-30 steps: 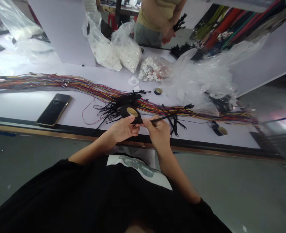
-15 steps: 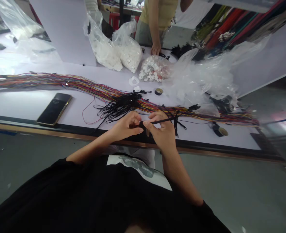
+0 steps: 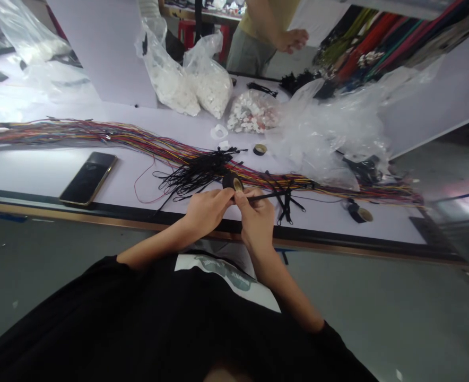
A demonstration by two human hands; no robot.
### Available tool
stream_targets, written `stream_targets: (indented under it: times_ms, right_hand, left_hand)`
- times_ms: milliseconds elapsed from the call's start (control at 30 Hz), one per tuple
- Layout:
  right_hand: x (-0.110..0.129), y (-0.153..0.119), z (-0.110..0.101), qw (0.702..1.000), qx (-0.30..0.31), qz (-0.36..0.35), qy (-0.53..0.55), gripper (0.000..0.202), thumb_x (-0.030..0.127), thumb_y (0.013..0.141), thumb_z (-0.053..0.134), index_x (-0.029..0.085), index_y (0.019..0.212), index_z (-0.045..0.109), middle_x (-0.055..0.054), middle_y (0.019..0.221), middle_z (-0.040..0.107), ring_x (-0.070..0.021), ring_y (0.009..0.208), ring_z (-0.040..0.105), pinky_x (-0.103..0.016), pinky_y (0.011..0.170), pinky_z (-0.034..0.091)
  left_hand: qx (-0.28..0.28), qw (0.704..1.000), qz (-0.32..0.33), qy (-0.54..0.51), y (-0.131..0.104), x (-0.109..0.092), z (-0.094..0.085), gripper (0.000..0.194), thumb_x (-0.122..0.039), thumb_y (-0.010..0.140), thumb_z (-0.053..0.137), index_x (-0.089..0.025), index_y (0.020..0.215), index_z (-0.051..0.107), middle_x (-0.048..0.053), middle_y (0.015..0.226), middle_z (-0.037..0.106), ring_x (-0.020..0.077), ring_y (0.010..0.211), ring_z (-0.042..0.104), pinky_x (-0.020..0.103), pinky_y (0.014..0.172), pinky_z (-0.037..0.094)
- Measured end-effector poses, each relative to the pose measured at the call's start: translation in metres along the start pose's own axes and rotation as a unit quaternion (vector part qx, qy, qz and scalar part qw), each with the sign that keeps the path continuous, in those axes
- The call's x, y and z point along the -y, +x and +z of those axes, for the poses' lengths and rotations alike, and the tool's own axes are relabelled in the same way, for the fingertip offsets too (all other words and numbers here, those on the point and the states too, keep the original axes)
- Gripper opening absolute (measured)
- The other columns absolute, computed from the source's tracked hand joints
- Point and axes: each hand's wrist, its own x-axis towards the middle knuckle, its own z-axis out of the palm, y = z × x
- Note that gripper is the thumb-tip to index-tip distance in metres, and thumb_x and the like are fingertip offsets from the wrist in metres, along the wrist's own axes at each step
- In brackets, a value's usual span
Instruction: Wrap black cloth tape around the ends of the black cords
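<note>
My left hand point(image 3: 207, 213) is closed, its fingertips meeting those of my right hand. A roll of black tape point(image 3: 230, 182) stands just beyond the left fingertips, touching the fingers. My right hand point(image 3: 258, 218) pinches a thin black cable point(image 3: 269, 196), which runs out to the right past the knuckles. Its far end lies by several short black looped leads point(image 3: 285, 208). Fingers hide the spot where tape and cable meet. Behind the hands a pile of black looped cables point(image 3: 197, 172) rests on a long bundle of coloured wires point(image 3: 150, 139).
A phone point(image 3: 88, 178) lies at left on the white table. Another tape roll point(image 3: 260, 149) sits past the wires, and one more point(image 3: 361, 213) at right. Bags of white parts point(image 3: 210, 85) and clear plastic point(image 3: 326, 127) line the back. Across the table stands a person point(image 3: 270, 26).
The tape roll has swung from below my fingers to above them. My left hand has closed in beside the right. The other person's hand has lifted off the table.
</note>
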Motion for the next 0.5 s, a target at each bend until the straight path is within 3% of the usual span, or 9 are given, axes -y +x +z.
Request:
stream_targets:
  times_ms: [133, 233, 300, 400, 500]
  right_hand:
    - [0.011, 0.008, -0.01, 0.994, 0.095, -0.03, -0.048, 0.022, 0.041, 0.079, 0.058, 0.021, 0.071, 0.058, -0.001, 0.077, 0.062, -0.0155, 0.072, 0.057, -0.031, 0.07, 0.045]
    - [0.016, 0.015, -0.022, 0.968, 0.188, -0.094, -0.135, 0.015, 0.034, 0.076, 0.061, 0.024, 0.086, 0.064, -0.002, 0.088, 0.066, -0.018, 0.081, 0.059, -0.033, 0.075, 0.047]
    - [0.015, 0.017, -0.026, 0.951, 0.231, -0.11, -0.176, 0.022, 0.031, 0.075, 0.061, 0.025, 0.097, 0.063, -0.003, 0.093, 0.067, -0.019, 0.082, 0.06, -0.034, 0.075, 0.048]
    - [0.015, 0.016, -0.025, 0.926, 0.267, -0.105, -0.245, 0.03, 0.032, 0.079, 0.057, 0.024, 0.107, 0.06, -0.006, 0.099, 0.069, -0.0221, 0.085, 0.063, -0.036, 0.075, 0.047]
    - [0.02, 0.013, -0.02, 0.889, 0.263, -0.119, -0.356, 0.032, 0.028, 0.08, 0.054, 0.023, 0.111, 0.059, -0.009, 0.105, 0.07, -0.0264, 0.093, 0.064, -0.039, 0.078, 0.044]
  left_hand:
    - [0.023, 1.0, -0.003, 0.001, 0.001, 0.004, -0.003, 0.02, -0.024, 0.088, 0.043, -0.017, 0.09, 0.061, 0.005, 0.075, 0.067, 0.0159, 0.066, 0.06, 0.024, 0.056, 0.036]
    - [0.019, 0.999, -0.013, -0.037, 0.002, 0.009, -0.004, 0.018, -0.02, 0.085, 0.045, -0.017, 0.09, 0.062, 0.005, 0.076, 0.066, 0.0159, 0.068, 0.06, 0.024, 0.06, 0.039]
    - [0.004, 0.997, -0.024, -0.073, 0.003, 0.013, -0.005, 0.016, -0.02, 0.083, 0.046, -0.017, 0.084, 0.062, 0.004, 0.073, 0.065, 0.015, 0.068, 0.058, 0.023, 0.062, 0.04]
    - [-0.014, 0.99, -0.041, -0.134, 0.003, 0.014, -0.008, 0.013, -0.019, 0.08, 0.048, -0.017, 0.072, 0.058, 0.001, 0.067, 0.06, 0.0125, 0.064, 0.054, 0.023, 0.061, 0.038]
    - [0.004, 0.975, -0.073, -0.212, 0.002, 0.012, -0.012, 0.014, -0.018, 0.075, 0.05, -0.017, 0.062, 0.049, -0.003, 0.057, 0.052, 0.0093, 0.056, 0.047, 0.021, 0.056, 0.036]
